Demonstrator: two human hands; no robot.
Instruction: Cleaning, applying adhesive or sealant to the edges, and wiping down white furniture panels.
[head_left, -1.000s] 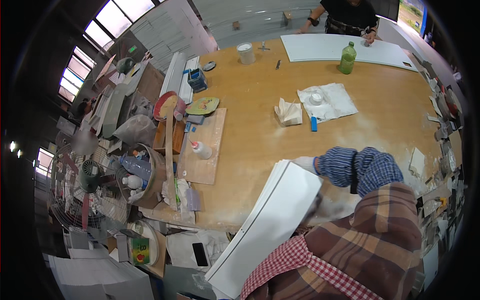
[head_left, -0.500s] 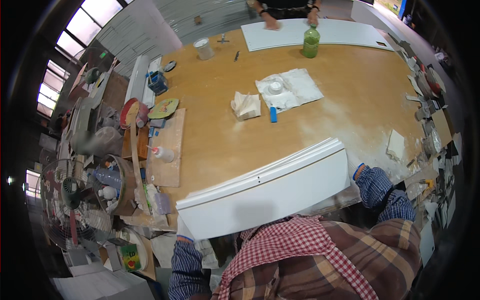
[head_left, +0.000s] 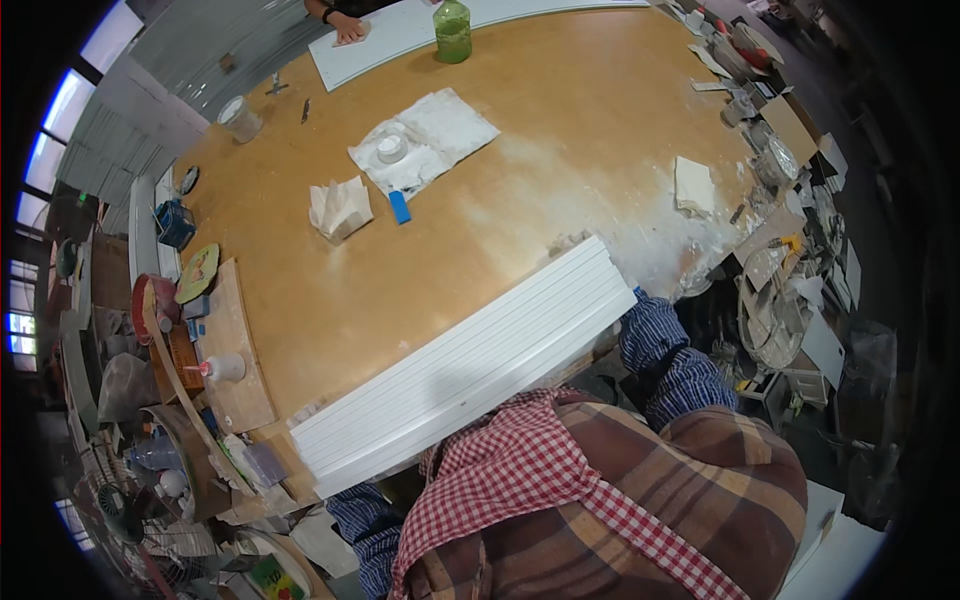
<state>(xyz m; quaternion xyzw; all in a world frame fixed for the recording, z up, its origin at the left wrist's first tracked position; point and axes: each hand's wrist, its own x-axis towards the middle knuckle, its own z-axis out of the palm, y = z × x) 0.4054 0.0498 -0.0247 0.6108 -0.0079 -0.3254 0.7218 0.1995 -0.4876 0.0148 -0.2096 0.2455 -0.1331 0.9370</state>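
Note:
A stack of long white boards [head_left: 460, 360] lies slantwise along the near edge of the table, its several parallel long edges facing up. My left hand [head_left: 305, 412], in a pale glove, grips the left end; only some fingertips show past the far side. At the right end my right hand [head_left: 572, 243], gloved too, has its fingertips curled round the far side. The boards hide both palms. Striped blue sleeves cover my forearms.
On the wooden table [head_left: 420, 285] lie a white cloth [head_left: 450, 135] with a small round container [head_left: 391, 149], a blue block [head_left: 400, 207] and folded paper [head_left: 340, 208]. Across it, a co-worker's hand [head_left: 347, 28] rests on a white panel [head_left: 375, 50] near a green bottle [head_left: 453, 35].
The boards have tipped from showing a broad white face to showing their stacked edges, and come down at the table's near edge. My view has turned, shifting the table items leftward.

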